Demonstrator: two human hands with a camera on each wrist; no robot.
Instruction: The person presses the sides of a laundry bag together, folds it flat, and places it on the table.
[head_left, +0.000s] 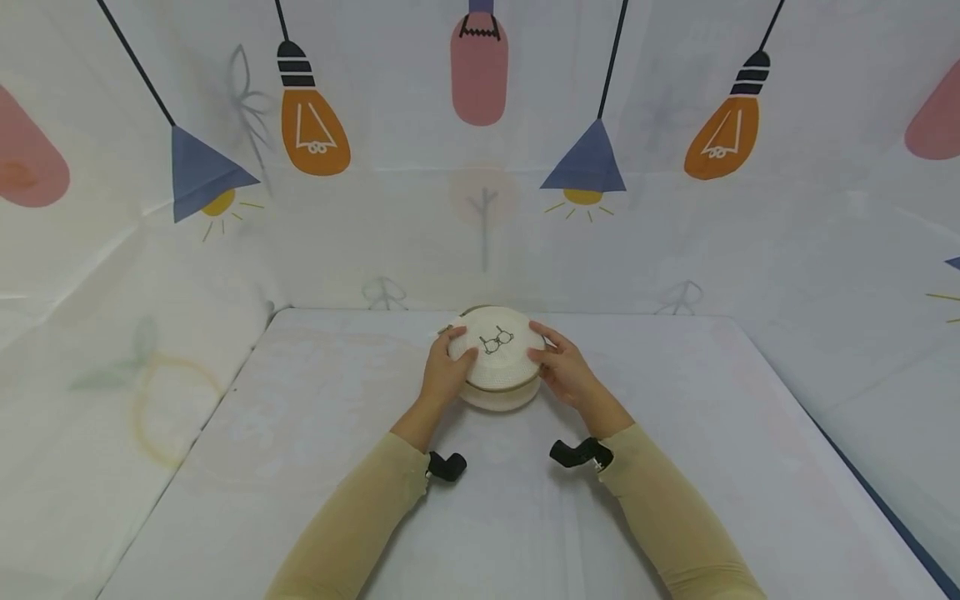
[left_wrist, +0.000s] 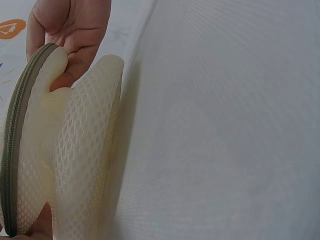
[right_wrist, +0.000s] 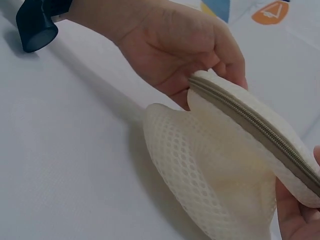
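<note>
A cream mesh laundry bag with a dark line print on its round top is held between both hands at the table's far side. My left hand grips its left rim, thumb on top. On the opposite rim, my right hand pinches the edge between thumb and fingers. An olive zipper runs shut around the upper section in the right wrist view. Below it, the soft mesh lower part pinches in at the middle and bulges out close over the table. The fingers under the bag are partly hidden.
A white-covered table spreads out under the arms. Behind it stands a white cloth backdrop printed with lamps and bulbs. Black wrist mounts jut inward from the cuffs of the tan sleeves.
</note>
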